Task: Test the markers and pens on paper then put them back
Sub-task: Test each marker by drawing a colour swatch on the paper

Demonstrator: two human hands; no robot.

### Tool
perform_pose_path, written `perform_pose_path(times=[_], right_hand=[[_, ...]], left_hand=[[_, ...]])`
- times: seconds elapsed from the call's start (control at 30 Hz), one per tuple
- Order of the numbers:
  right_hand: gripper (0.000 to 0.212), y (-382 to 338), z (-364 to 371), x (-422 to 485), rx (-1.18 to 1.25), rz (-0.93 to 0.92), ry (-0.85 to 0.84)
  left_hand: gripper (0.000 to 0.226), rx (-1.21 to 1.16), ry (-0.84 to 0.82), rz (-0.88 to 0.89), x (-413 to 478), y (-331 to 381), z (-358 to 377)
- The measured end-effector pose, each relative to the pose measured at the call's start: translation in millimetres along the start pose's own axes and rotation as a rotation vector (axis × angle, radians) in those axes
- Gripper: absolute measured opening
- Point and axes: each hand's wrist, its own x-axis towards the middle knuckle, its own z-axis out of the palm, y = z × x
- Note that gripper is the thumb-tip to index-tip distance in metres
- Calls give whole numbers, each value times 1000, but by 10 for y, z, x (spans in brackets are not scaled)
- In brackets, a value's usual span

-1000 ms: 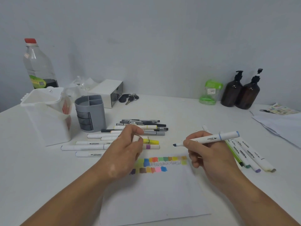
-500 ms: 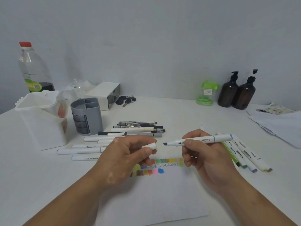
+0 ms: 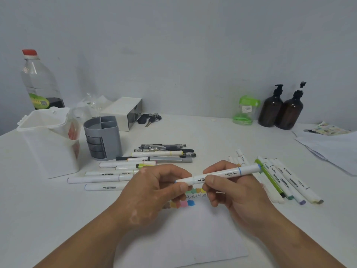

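A white marker with a blue band is held level above the paper. My right hand grips its barrel. My left hand pinches the white cap, which sits on the marker's left tip. Colour swatches and a scribble show on the paper between my hands. Several white markers and dark pens lie in a group left of centre. Another row of markers lies to the right. A grey pen holder stands behind the left group.
A white bin stands at the left with a large plastic bottle behind it. A white box and keys are at the back. Two brown pump bottles, a green jar and loose papers are at the right.
My left hand brought the cap from near the table up to the blue tip, and the cap now covers it. My right hand kept the marker nearly in place.
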Motion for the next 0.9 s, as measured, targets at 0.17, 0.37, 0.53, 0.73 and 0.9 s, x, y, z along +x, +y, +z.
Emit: perform_pose_path(times=[0.17, 0.37, 0.53, 0.73, 0.9], right_hand=[[21, -26, 0, -4, 20, 6, -12], [24, -39, -3, -15, 1, 8, -9], [30, -33, -28, -25, -20, 10, 19], [31, 48, 41, -6, 25, 2, 55], [34, 42, 64, 11, -15, -18, 67]], left_hand=[[16, -65, -3, 15, -13, 5, 32], [15, -99, 13, 59, -25, 0, 59], [18, -62, 37, 111, -28, 2, 64], [17, -91, 50, 118, -29, -19, 66], [20, -27, 69, 115, -25, -4, 36]])
